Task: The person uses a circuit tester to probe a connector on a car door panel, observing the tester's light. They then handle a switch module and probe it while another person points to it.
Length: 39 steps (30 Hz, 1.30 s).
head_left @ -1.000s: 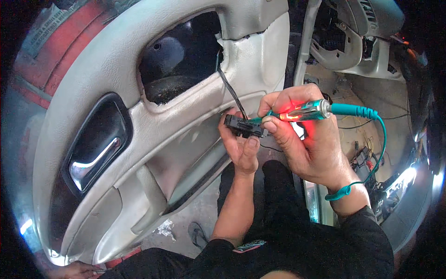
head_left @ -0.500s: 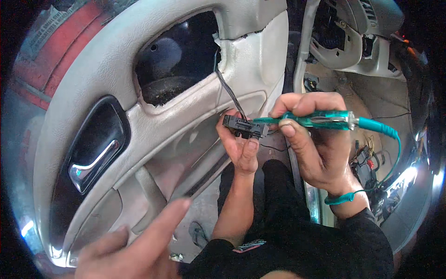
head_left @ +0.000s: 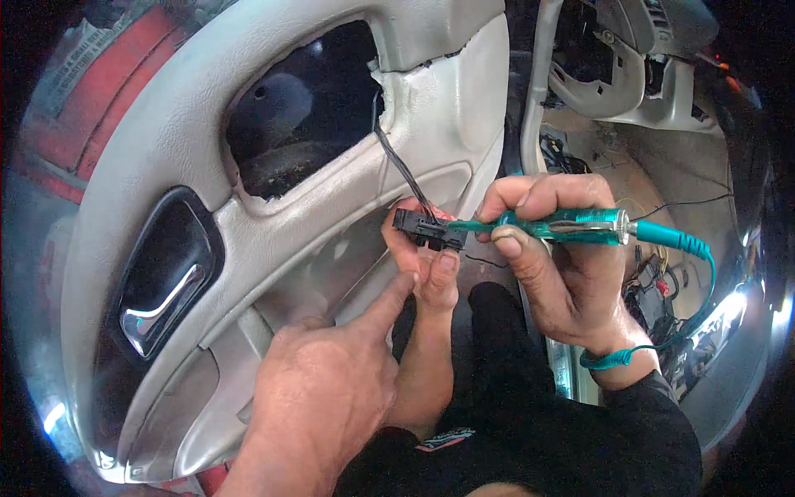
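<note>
From here I see the left hand (head_left: 434, 275) clamped on a black connector (head_left: 426, 230); the right hand (head_left: 573, 286) grips a green tester (head_left: 571, 224), its long axis running leftward to the connector's right end.

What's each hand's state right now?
Left hand: closed, holding the black connector.
Right hand: closed, holding the green probe.
Another person's hand: pointing, holding nothing visible.

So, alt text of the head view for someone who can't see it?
The right hand holds a green tester up to a black wired piece in the left hand, beside a car door; another person's hand points close by.
</note>
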### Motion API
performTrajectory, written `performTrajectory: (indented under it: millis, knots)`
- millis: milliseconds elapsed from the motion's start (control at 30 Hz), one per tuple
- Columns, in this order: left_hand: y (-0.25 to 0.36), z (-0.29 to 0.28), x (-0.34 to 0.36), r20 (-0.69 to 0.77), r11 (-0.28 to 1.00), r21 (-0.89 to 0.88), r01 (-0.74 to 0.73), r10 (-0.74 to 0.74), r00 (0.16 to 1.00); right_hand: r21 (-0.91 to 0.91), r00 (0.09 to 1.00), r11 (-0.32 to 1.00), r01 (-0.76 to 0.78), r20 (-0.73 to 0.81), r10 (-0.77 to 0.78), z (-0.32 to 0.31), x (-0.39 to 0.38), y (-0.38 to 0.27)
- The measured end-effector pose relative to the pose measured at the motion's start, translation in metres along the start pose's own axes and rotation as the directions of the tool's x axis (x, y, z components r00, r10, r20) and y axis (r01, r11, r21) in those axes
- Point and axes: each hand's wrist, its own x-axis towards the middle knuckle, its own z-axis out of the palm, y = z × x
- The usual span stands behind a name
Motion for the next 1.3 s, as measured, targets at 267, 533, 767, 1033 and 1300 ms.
performTrajectory:
  millis: [267, 533, 767, 1033, 1300]
  knots:
    - [-0.005, -0.006, 0.002, 0.025, 0.999, 0.000, -0.051, 0.051, 0.998, -0.073, 1.000, 0.997, -0.002, -0.001, 0.002, 0.000, 0.001, -0.003]
    - [-0.007, -0.006, 0.001, 0.037, 0.998, -0.005, -0.063, 0.063, 0.997, -0.106, 0.999, 0.994, 0.008, 0.049, -0.003, -0.001, 0.003, 0.003]
    - [-0.014, -0.014, 0.001, 0.056, 0.995, 0.044, -0.089, 0.086, 0.995, -0.171, 0.997, 0.983, 0.068, 0.042, -0.062, -0.001, 0.006, 0.005]
    - [-0.001, -0.002, 0.002, 0.057, 0.998, 0.034, -0.061, 0.059, 0.997, -0.171, 0.996, 0.985, 0.024, 0.089, -0.009, -0.005, 0.008, 0.002]
    - [0.001, -0.001, 0.001, 0.054, 0.999, 0.034, -0.041, 0.039, 0.998, -0.162, 0.995, 0.987, 0.021, 0.098, -0.005, -0.006, 0.007, 0.003]
